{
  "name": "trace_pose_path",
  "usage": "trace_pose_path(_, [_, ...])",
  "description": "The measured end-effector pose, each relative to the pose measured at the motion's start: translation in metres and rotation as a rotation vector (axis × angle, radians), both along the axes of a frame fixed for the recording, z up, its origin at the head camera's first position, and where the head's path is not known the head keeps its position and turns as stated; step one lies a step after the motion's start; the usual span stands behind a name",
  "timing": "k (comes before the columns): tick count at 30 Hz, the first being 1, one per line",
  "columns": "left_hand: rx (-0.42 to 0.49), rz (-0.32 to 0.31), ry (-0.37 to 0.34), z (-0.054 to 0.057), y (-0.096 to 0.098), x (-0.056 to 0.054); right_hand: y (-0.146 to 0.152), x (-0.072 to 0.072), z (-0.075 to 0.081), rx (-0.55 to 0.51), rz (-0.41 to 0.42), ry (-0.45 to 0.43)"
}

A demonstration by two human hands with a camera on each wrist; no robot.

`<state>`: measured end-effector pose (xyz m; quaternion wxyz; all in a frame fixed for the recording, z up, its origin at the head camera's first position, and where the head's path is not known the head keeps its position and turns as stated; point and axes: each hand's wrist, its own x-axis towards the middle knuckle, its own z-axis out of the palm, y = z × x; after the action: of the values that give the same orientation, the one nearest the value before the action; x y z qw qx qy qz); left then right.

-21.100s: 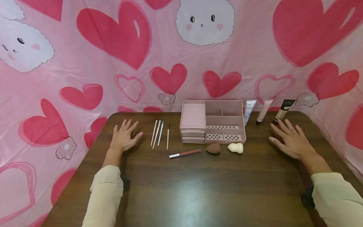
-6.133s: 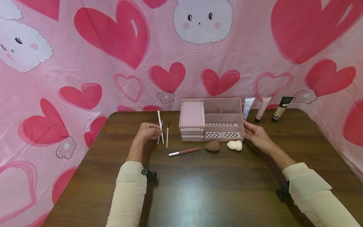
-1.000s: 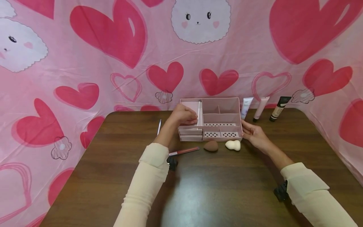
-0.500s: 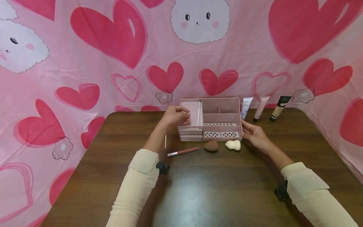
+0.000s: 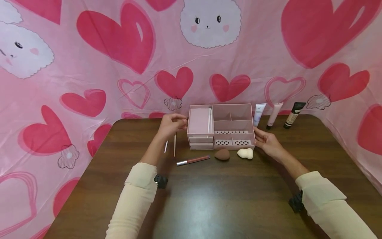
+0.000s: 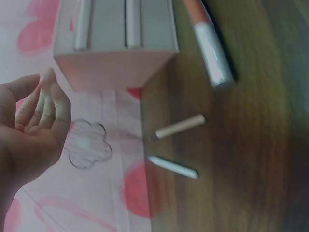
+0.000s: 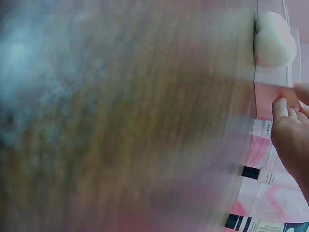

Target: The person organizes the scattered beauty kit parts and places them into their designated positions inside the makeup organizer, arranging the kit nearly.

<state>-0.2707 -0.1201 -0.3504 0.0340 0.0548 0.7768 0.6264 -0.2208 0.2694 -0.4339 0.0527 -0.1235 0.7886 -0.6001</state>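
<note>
A pink desk organizer (image 5: 232, 126) stands at the back of the table. Two slim white sticks (image 5: 209, 120), shaped like makeup brushes, lean in its left compartment. My left hand (image 5: 171, 126) hovers just outside the organizer's left wall, fingers loosely bent and nothing between them; the left wrist view shows its thumb and fingertips bare. Below that hand lie a tan makeup brush (image 5: 174, 146) and another white stick (image 5: 166, 146), their far ends partly covered in the head view. My right hand (image 5: 269, 142) touches the organizer's right side with its fingers fairly straight.
Before the organizer lie a lip gloss tube (image 5: 193, 160), a brown makeup sponge (image 5: 222, 154) and a cream sponge (image 5: 245, 153). To its right stand a white tube (image 5: 259, 113), a pink tube (image 5: 274, 116) and a black-and-beige tube (image 5: 293, 116). A heart-print cloth hangs behind.
My left hand has come out of the left compartment and moved leftward past its wall. Earlier two white sticks went from table to compartment. My right hand stays at the organizer's side.
</note>
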Motion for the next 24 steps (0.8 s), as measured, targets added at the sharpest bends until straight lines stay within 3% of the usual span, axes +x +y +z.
trace_pose_path(5, [-0.185, 0.057, 0.070, -0.012, -0.016, -0.001, 0.001, 0.000, 0.000, -0.004, 0.003, 0.008])
trace_pose_path(9, [-0.271, 0.120, 0.080, -0.023, -0.030, -0.002, 0.001, -0.001, 0.001, 0.003, 0.003, -0.005])
trace_pose_path(19, [-0.357, 0.263, 0.052, -0.050, -0.062, -0.006, 0.001, -0.001, 0.001, 0.008, -0.001, -0.013])
trace_pose_path(24, [-0.434, 0.289, 0.036, -0.061, -0.070, -0.007, 0.000, -0.001, 0.001, 0.015, -0.002, -0.027])
